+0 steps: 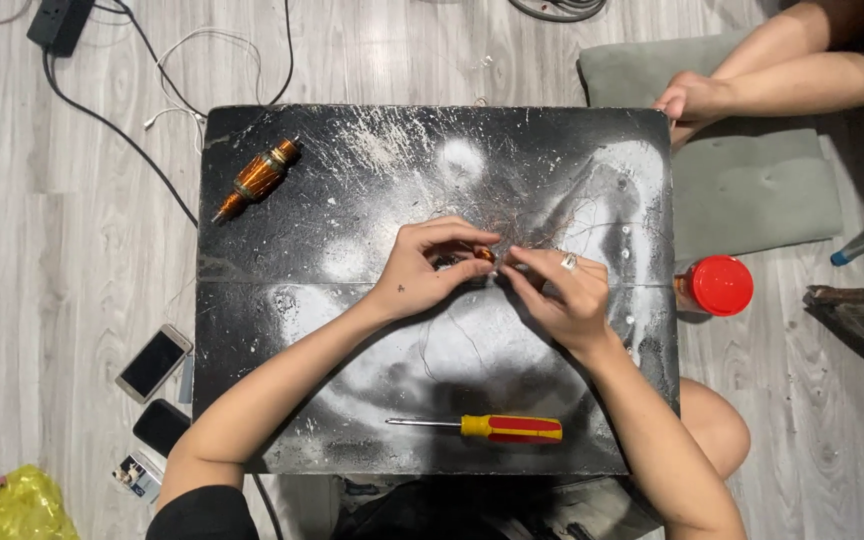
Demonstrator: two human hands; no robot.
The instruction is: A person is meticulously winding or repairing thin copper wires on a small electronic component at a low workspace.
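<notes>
Both hands pinch small copper part (485,255) mid-worktop (352,180), above screwdriver (492,428). Left hand (422,270) grip narrow on part; right hand (562,290) fingertips pinching fine wire off it. Judgement: keep part steady, wire taut. Spare armature (257,178) far left of part.

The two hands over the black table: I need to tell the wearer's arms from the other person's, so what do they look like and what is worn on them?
Both forearms are bare, coming up from the bottom edge. The left hand has a small dark mark on its back and no jewellery that shows; a black short sleeve shows at that upper arm. The right hand wears a silver ring on one finger.
</notes>
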